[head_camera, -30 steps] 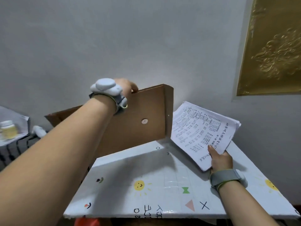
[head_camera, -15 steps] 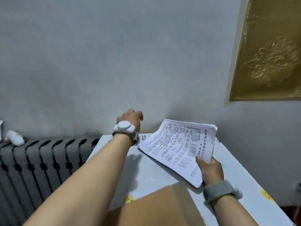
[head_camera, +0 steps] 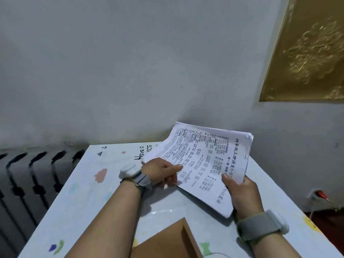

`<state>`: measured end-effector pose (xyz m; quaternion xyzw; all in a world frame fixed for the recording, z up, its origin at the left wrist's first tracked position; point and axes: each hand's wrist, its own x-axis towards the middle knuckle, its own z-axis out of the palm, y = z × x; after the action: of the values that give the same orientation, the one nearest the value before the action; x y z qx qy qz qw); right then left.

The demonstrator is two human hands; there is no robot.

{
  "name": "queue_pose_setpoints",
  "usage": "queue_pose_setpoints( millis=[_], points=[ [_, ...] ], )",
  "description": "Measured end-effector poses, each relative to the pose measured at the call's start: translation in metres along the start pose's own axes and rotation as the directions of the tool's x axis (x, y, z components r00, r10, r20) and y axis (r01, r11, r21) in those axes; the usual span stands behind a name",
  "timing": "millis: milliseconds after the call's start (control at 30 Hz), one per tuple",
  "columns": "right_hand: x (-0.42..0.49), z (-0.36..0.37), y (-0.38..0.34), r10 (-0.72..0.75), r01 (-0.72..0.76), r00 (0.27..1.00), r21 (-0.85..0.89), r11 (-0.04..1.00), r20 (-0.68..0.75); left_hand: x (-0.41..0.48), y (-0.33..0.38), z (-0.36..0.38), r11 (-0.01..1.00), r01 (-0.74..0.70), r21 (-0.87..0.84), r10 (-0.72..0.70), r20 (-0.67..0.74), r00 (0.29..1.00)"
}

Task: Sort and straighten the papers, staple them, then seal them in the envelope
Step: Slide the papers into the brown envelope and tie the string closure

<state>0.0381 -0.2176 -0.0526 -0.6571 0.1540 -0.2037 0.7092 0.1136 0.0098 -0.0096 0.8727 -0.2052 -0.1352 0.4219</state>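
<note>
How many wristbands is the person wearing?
2. One wristband is on the left wrist, by the printed papers. The other wristband is on the right wrist, beside the brown envelope.

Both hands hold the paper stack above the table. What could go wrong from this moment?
The papers are fanned unevenly at their far right edge; stapled like this, sheets may bind crooked. The right hand pinches only the near corner and the left hand one edge, so any loose sheets could slide out. The envelope lies between the forearms and might get nudged.
</note>
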Motion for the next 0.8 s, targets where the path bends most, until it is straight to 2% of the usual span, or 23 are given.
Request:
queue_pose_setpoints(
  millis=[67, 167, 233, 300, 400, 567, 667, 800],
  points=[
    [-0.002, 0.001, -0.002, -0.002, 0.002, 1.0, 0.007, 1.0, 0.008, -0.009, 0.011, -0.001, 0.993, 0.057, -0.106, -0.03, 0.236, 0.971],
    [-0.005, 0.002, -0.003, -0.002, 0.002, 1.0, 0.001, 1.0, 0.01, -0.024, 0.032, 0.002, 1.0, 0.01, -0.006, -0.006, 0.533, 0.846],
    [-0.006, 0.003, -0.005, -0.012, 0.012, 1.0, 0.006, 1.0, 0.012, -0.03, 0.045, 0.006, 0.998, -0.037, 0.053, -0.004, 0.624, 0.781],
    [-0.006, 0.003, -0.006, -0.015, 0.014, 1.0, 0.014, 1.0, 0.009, -0.036, 0.054, 0.01, 0.994, -0.024, 0.108, -0.055, 0.67, 0.74],
    [-0.006, 0.003, -0.005, -0.022, 0.021, 1.0, 0.017, 1.0, 0.011, -0.041, 0.059, 0.017, 0.987, -0.009, 0.158, -0.107, 0.707, 0.699],
    [-0.003, 0.002, -0.004, -0.025, 0.025, 1.0, 0.004, 1.0, 0.014, -0.042, 0.061, 0.023, 0.969, -0.033, 0.247, -0.146, 0.672, 0.726],
    [-0.005, 0.001, -0.004, -0.035, 0.035, 0.999, 0.001, 0.999, 0.022, -0.042, 0.061, 0.022, 0.939, -0.076, 0.335, -0.153, 0.607, 0.78],
    [-0.004, 0.002, -0.003, -0.04, 0.04, 0.999, -0.014, 0.999, 0.021, -0.033, 0.068, -0.01, 0.849, -0.163, 0.503, -0.115, 0.477, 0.872]
  ],
)
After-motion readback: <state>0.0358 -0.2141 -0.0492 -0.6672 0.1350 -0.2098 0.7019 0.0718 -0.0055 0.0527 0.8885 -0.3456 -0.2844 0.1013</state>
